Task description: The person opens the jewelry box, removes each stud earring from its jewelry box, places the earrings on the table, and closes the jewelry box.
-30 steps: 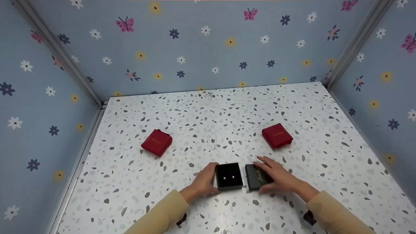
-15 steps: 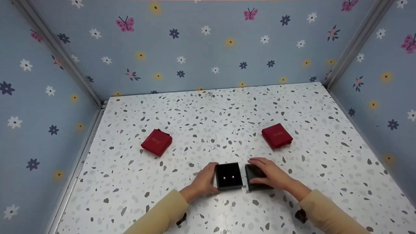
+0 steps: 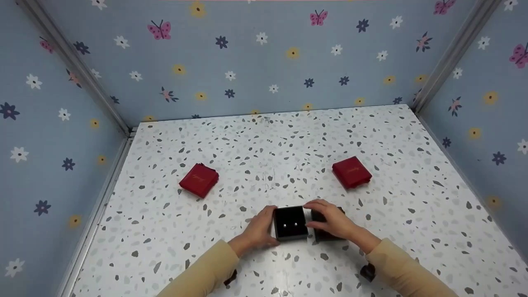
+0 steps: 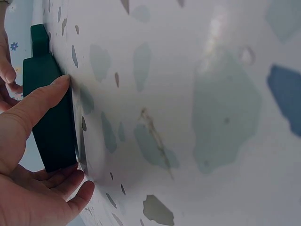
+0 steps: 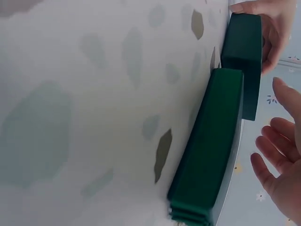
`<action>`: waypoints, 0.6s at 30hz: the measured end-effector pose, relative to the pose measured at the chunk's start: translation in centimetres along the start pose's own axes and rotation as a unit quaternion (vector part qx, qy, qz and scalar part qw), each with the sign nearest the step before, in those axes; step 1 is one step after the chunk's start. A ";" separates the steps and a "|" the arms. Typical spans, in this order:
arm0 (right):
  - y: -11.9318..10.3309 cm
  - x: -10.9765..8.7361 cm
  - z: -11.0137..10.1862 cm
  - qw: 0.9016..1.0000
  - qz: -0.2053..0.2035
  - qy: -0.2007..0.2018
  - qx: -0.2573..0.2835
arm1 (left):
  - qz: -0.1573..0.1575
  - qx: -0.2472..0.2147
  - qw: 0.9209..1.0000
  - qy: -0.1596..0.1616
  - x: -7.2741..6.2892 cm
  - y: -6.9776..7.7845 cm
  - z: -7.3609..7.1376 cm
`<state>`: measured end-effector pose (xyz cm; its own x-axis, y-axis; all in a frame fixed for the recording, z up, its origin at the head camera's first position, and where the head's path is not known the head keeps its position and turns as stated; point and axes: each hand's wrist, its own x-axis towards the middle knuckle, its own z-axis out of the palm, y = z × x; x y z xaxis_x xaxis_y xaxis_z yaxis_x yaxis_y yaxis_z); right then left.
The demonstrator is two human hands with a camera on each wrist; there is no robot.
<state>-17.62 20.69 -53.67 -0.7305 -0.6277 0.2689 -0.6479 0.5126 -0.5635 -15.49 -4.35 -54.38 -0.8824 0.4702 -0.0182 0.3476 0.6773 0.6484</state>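
Close to the front of the table stands a black jewelry box point(image 3: 291, 214), lidless, with two small shiny studs point(image 3: 290, 225) in its dark insert. My left hand point(image 3: 257, 230) grips the box from its left side, thumb on the near face and fingers around the far corner; in the left wrist view the thumb presses the box wall point(image 4: 54, 136). Just right of the box lies its lid point(image 5: 207, 141), partly hidden in the head view under my right hand point(image 3: 333, 220). That hand hovers over the lid, fingers spread and holding nothing, fingertips near the box's right edge.
Two red folded pouches with gold lettering lie farther back, the left pouch point(image 3: 199, 180) and the right pouch point(image 3: 352, 172). Flower-patterned panels point(image 3: 264, 62) enclose the speckled white table point(image 3: 264, 144) at the back and both sides.
My right hand has moved left across the lid toward the box, coming off the lid. The left hand, box and lid have stayed in place.
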 end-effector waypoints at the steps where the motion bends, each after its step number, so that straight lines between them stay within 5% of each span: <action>1: -0.1 0.2 0.1 1.000 -0.001 0.001 0.004 | -0.001 -0.001 1.000 0.000 0.0 0.0 0.0; 10: -0.3 1.3 1.2 0.999 -0.029 0.009 0.032 | -0.005 -0.006 1.000 -0.004 0.0 0.0 0.0; 18: -0.2 1.9 1.9 0.999 -0.015 -0.011 0.050 | 0.002 -0.006 1.000 0.001 -0.1 -0.1 -0.1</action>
<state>-18.46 18.32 -54.49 -0.7054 -0.6555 0.2698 -0.6437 0.4330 -0.6310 -15.48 -4.46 -54.38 -0.8814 0.4722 -0.0134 0.3479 0.6680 0.6578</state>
